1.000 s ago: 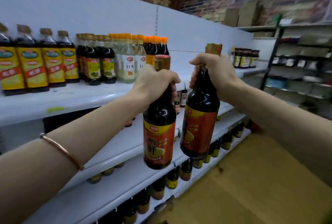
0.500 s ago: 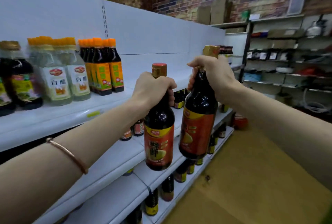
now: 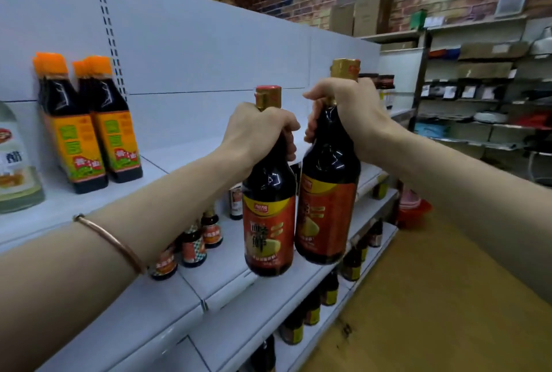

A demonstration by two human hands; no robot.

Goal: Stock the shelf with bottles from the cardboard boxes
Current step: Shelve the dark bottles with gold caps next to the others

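Two dark bottles are shown carried by the neck along a white shelf (image 3: 167, 162). The left hand (image 3: 257, 129) is wrapped closed around the neck of the left bottle (image 3: 268, 216), and the right hand (image 3: 346, 111) is closed likewise on the right bottle (image 3: 327, 207), which is held slightly higher. Compared with a second ago, the row of yellow-labelled bottles has passed out of view to the left; only the orange-capped bottles (image 3: 89, 120) and part of a clear bottle (image 3: 15, 162) remain, and a long bare stretch of the upper shelf is now level with the hands. This suggests that an open placing spot has been reached, although neither bottle is yet set down. Both bottles hang clear of the shelf edge, in front of the lower shelves, with bodies just beside each other. Each long axis is near vertical, caps pointing up; the right bottle leans a little, base toward the left one. Labels face the camera.
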